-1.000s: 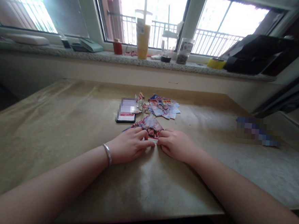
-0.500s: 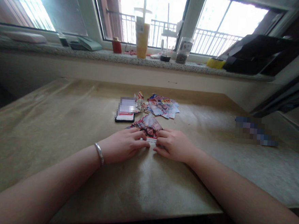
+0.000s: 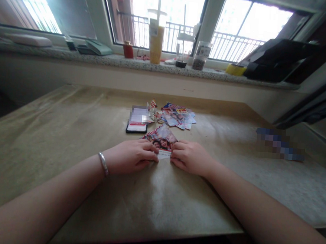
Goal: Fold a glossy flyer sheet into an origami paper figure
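A printed paper (image 3: 163,137), folded to a pointed shape with pictures of people on it, lies on the table between my hands. My left hand (image 3: 134,155), with a silver bracelet at the wrist, holds its left edge between thumb and fingers. At the right edge, my right hand (image 3: 190,157) grips the paper with curled fingers. Both hands rest low on the tabletop, and the paper's outer corners are hidden beneath them. Just beyond, a phone (image 3: 137,127) with a blurred screen lies to the left, and a stack of printed papers (image 3: 177,117) to the right.
Crumpled or folded paper pieces (image 3: 154,114) lie between phone and stack. A blurred bluish item (image 3: 280,144) is at the table's right. On the windowsill (image 3: 122,62) stand a tall yellow drink cup (image 3: 156,43), a red jar (image 3: 128,50), a clear container (image 3: 201,56) and a black object (image 3: 279,61).
My left hand has slid slightly left, and its thumb has drawn away from the paper's middle. More of the paper's picture and lower edge now shows. My right hand has barely shifted.
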`<state>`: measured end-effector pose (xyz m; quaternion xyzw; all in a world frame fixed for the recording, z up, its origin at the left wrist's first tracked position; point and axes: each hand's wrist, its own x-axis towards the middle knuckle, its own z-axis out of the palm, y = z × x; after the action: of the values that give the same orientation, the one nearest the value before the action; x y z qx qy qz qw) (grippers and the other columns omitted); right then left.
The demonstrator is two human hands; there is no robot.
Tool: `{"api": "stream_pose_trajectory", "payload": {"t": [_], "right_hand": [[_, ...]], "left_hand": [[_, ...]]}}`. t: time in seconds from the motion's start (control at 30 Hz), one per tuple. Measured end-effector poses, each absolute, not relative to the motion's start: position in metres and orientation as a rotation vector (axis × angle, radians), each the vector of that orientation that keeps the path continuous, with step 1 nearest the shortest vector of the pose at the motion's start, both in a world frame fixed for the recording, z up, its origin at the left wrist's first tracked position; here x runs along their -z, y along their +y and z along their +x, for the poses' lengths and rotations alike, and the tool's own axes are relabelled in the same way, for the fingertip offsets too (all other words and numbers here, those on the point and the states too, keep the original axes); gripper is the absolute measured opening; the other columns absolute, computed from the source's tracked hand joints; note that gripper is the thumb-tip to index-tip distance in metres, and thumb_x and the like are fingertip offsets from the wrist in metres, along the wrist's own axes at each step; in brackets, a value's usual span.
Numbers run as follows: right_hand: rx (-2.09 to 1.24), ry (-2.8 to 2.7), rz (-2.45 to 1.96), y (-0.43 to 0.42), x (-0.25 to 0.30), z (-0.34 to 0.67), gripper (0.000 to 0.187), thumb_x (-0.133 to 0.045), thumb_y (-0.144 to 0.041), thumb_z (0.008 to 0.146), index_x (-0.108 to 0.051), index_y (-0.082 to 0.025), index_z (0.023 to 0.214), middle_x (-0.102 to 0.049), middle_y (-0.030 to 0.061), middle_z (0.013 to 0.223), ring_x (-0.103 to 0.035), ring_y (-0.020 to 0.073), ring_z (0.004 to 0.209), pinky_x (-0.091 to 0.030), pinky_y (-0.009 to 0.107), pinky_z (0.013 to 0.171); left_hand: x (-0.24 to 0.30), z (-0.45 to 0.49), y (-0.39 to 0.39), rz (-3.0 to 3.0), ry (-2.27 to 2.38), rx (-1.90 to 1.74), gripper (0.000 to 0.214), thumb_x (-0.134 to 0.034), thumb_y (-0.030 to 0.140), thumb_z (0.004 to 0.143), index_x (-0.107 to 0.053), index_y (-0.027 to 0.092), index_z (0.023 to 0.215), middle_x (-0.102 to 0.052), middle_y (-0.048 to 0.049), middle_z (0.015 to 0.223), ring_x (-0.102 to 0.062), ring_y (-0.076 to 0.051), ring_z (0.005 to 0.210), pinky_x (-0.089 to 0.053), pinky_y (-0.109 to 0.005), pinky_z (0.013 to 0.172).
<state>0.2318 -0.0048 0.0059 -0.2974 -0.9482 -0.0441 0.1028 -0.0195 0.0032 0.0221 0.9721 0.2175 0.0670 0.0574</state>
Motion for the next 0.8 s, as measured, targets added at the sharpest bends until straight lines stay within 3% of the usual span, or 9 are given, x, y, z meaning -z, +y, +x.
{"api": "stream_pose_trajectory", "payload": {"t": [0.43,0.8], "right_hand": [[0.219,-2.759,-1.022,-0.006,-0.006,0.232,0.019,-0.047,-0.025,0.089,-0.065,-0.019,0.085,-0.066,0.0043,0.092,-0.057,0.0176,0.09,-0.042,0.026,0.072],[0.13,-2.763,-0.954,-0.004,-0.005,0.235,0.023,-0.047,-0.021,0.088,-0.069,-0.026,0.096,-0.065,0.0026,0.09,-0.056,0.0166,0.089,-0.04,0.026,0.073]], "left_hand": [[-0.003,-0.014,0.014,3.023,0.627,-0.439,0.027,-0.041,0.016,0.093,-0.064,0.023,0.104,-0.063,-0.0048,0.113,-0.057,-0.017,0.104,-0.048,-0.032,0.09],[-0.004,-0.021,0.015,2.917,0.662,-0.327,0.032,-0.043,0.015,0.089,-0.062,0.028,0.112,-0.06,-0.0033,0.12,-0.056,-0.017,0.11,-0.046,-0.032,0.094]]}}
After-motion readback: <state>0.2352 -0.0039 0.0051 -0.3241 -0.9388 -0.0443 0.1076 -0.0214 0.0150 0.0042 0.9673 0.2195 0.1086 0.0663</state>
